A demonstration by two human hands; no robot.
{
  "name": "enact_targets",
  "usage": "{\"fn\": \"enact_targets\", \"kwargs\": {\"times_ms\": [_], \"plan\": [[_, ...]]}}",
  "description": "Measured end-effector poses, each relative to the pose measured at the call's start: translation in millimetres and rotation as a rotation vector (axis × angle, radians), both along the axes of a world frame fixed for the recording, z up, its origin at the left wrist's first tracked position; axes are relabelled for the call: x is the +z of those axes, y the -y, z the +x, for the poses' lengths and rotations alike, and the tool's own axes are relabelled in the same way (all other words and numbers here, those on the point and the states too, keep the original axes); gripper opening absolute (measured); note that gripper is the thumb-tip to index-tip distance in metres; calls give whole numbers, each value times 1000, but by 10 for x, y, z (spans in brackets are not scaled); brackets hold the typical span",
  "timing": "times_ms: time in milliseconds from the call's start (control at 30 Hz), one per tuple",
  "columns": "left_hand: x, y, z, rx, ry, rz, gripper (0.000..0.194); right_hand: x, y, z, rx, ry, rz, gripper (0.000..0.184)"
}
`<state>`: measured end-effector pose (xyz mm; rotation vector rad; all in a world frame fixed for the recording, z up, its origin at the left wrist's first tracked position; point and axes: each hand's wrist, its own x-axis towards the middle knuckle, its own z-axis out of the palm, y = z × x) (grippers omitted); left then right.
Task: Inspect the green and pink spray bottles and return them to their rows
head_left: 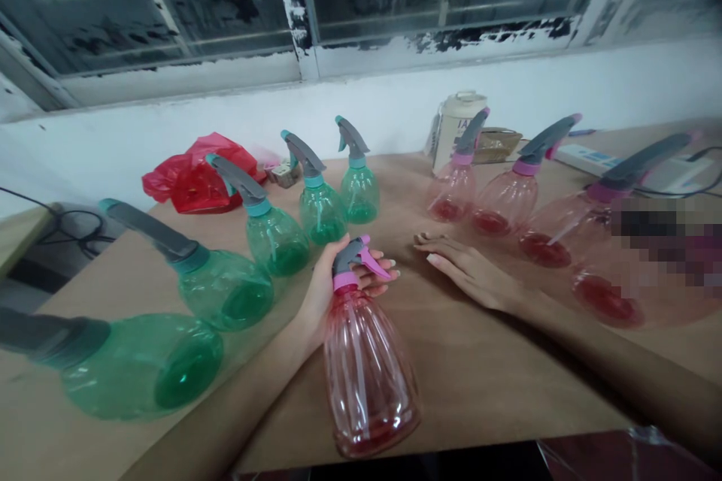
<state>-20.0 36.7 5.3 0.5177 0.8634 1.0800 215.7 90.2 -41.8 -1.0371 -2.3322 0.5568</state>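
My left hand is wrapped round the grey and pink trigger head of a clear pink spray bottle. The thumb lies along the head's left side and the fingertips show past the pink trigger. The bottle's body tilts toward me near the table's front edge. My right hand rests palm down on the table, fingers stretched out, holding nothing. To the left stands a row of several green spray bottles with grey and teal heads. On the right is a row of several more pink spray bottles.
A red plastic bag lies at the back left of the wooden table, beside a small box. Behind the pink row are a white container, a brown cardboard box and a white power strip. A windowed wall closes the back.
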Motion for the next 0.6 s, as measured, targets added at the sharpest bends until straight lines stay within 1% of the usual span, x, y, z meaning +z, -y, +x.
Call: {"fn": "enact_targets", "kwargs": {"times_ms": [300, 467, 600], "plan": [[12, 0, 21, -10, -38, -13, 46, 3, 0, 5, 8, 22, -1, 46], [62, 90, 43, 4, -45, 121, 35, 17, 11, -4, 10, 16, 1, 45], [118, 112, 28, 95, -35, 222, 30, 16, 6, -7, 6, 11, -5, 45]]}}
